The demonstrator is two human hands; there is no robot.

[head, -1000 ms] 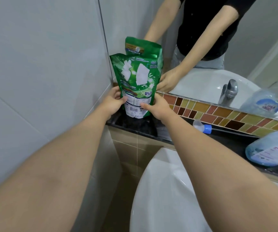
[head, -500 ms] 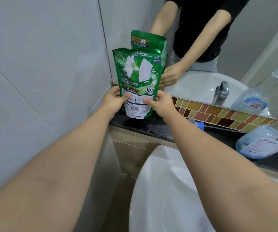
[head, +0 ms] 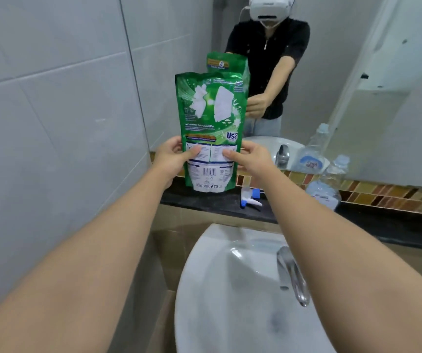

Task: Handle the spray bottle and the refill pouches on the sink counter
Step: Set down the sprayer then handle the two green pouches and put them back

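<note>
A green refill pouch (head: 211, 115) with white flowers and a barcode is held upright above the black counter (head: 204, 203), its back label facing me. My left hand (head: 173, 157) grips its lower left edge and my right hand (head: 249, 159) its lower right edge. A clear spray bottle (head: 325, 186) with blue liquid and no trigger head leans on the counter to the right. Its white and blue trigger head (head: 250, 197) lies on the counter below the pouch.
A white basin (head: 230, 289) with a chrome tap (head: 291, 273) sits below the counter. A mirror (head: 357, 72) above a coloured tile strip (head: 383, 193) reflects the pouch, bottle and person. Grey tiled wall (head: 52, 110) closes the left side.
Both hands have lifted the pouch off the counter corner, up and towards me. The view has tilted up, showing more of the mirror and basin.
</note>
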